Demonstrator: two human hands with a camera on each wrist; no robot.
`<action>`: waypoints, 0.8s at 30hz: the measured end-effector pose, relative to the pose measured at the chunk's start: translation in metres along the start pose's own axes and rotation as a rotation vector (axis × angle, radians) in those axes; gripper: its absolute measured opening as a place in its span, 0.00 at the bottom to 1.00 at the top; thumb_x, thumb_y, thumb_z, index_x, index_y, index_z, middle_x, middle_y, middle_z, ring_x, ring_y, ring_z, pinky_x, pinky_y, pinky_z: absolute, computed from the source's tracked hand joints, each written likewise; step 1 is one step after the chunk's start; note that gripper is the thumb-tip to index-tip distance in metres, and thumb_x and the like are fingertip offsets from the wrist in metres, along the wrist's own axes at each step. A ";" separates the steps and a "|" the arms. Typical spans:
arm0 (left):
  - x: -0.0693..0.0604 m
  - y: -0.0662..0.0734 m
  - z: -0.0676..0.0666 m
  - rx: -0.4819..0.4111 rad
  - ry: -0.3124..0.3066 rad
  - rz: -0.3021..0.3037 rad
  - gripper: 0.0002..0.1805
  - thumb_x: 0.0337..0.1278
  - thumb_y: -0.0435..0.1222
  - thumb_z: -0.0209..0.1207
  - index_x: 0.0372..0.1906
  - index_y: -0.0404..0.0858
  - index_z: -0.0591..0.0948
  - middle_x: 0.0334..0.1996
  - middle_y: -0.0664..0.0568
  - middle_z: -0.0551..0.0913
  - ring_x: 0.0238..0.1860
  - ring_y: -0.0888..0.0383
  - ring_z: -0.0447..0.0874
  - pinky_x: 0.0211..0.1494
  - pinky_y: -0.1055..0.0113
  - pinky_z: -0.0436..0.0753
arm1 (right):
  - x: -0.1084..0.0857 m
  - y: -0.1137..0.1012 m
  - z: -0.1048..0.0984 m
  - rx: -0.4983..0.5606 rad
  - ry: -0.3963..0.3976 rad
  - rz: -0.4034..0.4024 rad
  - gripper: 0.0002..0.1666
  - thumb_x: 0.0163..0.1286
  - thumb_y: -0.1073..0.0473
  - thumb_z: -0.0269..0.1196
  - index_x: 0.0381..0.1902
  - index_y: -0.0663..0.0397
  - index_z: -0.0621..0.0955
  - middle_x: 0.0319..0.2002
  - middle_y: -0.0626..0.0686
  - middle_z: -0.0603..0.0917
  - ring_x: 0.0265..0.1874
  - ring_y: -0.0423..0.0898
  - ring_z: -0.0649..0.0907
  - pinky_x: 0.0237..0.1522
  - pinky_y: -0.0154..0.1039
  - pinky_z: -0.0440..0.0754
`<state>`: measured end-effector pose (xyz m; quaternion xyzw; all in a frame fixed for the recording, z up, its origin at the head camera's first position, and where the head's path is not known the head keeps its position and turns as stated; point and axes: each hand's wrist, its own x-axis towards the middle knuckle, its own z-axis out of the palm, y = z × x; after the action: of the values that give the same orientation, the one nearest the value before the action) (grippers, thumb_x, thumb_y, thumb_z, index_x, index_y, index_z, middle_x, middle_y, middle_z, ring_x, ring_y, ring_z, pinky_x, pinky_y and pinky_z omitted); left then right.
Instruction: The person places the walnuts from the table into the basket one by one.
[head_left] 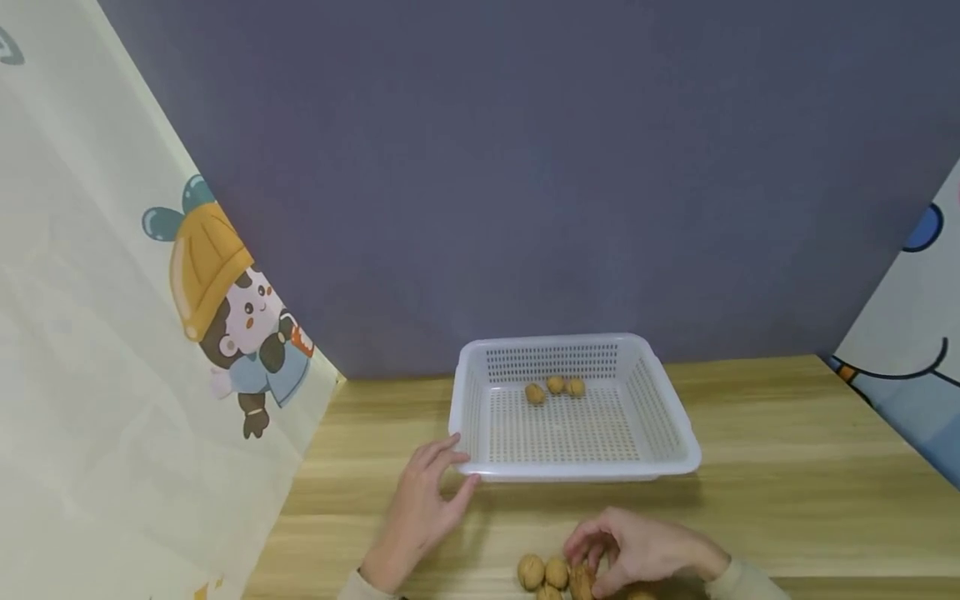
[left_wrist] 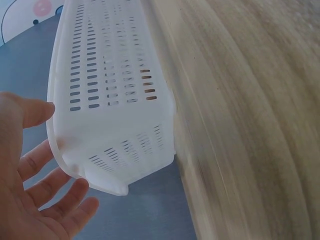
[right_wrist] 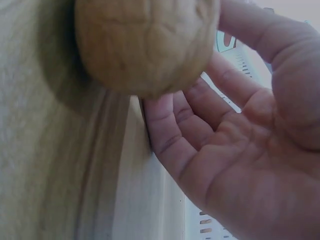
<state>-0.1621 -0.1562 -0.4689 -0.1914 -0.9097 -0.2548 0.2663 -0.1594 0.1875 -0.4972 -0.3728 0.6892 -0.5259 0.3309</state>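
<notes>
A white plastic basket [head_left: 667, 417] with slotted walls stands on the table, and three walnuts [head_left: 535, 393] lie inside it towards the back. My left hand [head_left: 423, 504] touches the basket's near left corner, its thumb and fingers spread on either side of the rim [left_wrist: 54, 130]. Nearer the front edge of the head view, my right hand [head_left: 645, 546] curls its fingers and thumb about a walnut [head_left: 581, 581] on the table. Several more walnuts [head_left: 531, 572] lie close by on its left. In the right wrist view, a large walnut [right_wrist: 145, 45] hides part of the fingers.
The wood-grain table [head_left: 787, 467] runs on to both sides of the basket. A dark grey-blue panel [head_left: 525, 167] rises behind it. Pale walls with cartoon prints [head_left: 247, 317] flank the table. Part of another walnut [head_left: 641, 595] shows below the right hand.
</notes>
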 end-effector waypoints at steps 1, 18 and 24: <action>0.000 0.000 0.000 -0.004 0.002 0.000 0.16 0.53 0.42 0.77 0.46 0.43 0.89 0.61 0.46 0.88 0.61 0.47 0.86 0.64 0.49 0.89 | 0.000 -0.001 0.000 0.002 0.003 0.005 0.24 0.63 0.67 0.73 0.58 0.59 0.85 0.51 0.47 0.89 0.45 0.34 0.86 0.45 0.32 0.89; 0.000 0.002 -0.001 0.011 0.028 0.025 0.17 0.51 0.42 0.77 0.45 0.43 0.89 0.60 0.45 0.89 0.60 0.47 0.86 0.64 0.49 0.89 | -0.004 0.000 -0.004 -0.006 -0.017 -0.003 0.19 0.64 0.63 0.75 0.53 0.56 0.88 0.43 0.40 0.90 0.40 0.32 0.87 0.43 0.30 0.90; -0.001 0.003 0.000 0.014 0.021 0.014 0.16 0.52 0.43 0.77 0.46 0.44 0.89 0.60 0.46 0.89 0.61 0.47 0.86 0.64 0.50 0.89 | -0.006 -0.001 -0.005 0.041 0.008 -0.013 0.21 0.65 0.64 0.73 0.55 0.62 0.87 0.42 0.46 0.92 0.39 0.33 0.89 0.44 0.33 0.92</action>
<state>-0.1605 -0.1541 -0.4687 -0.1930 -0.9073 -0.2485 0.2788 -0.1603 0.1945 -0.4947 -0.3684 0.6773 -0.5433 0.3322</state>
